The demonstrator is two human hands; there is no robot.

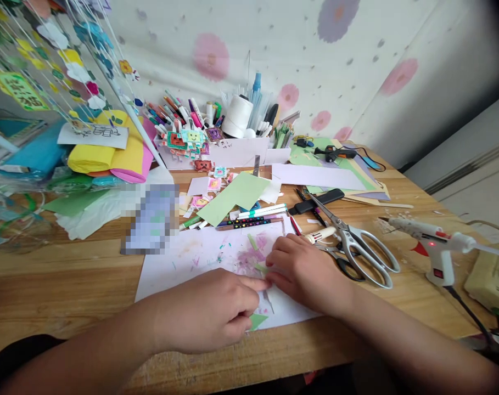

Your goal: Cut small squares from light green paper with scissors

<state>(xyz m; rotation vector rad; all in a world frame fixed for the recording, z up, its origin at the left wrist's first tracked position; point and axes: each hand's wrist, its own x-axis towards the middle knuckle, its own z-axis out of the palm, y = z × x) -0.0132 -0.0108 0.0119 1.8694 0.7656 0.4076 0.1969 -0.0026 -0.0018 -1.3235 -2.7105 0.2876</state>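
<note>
My left hand (pixel 216 310) rests low over a white sheet (pixel 162 269), its index finger stretched toward my right fingertips and the other fingers curled in. Whatever its curled fingers may hold is hidden. A green paper corner (pixel 258 321) sticks out beside it on the sheet. My right hand (pixel 302 269) is bent with its fingers close together, at the end of a small green paper strip (pixel 261 267). Another green paper scrap (pixel 252 241) lies just beyond. Pink and purple marks stain the sheet around both hands.
Large scissors (pixel 356 241) lie right of my right hand, with a white glue gun (pixel 434 244) farther right. Behind the sheet are markers (pixel 261 210) and a green paper piece (pixel 236 195). A pen holder box (pixel 233 151) stands at the back; a blurred-out object (pixel 150 219) lies left.
</note>
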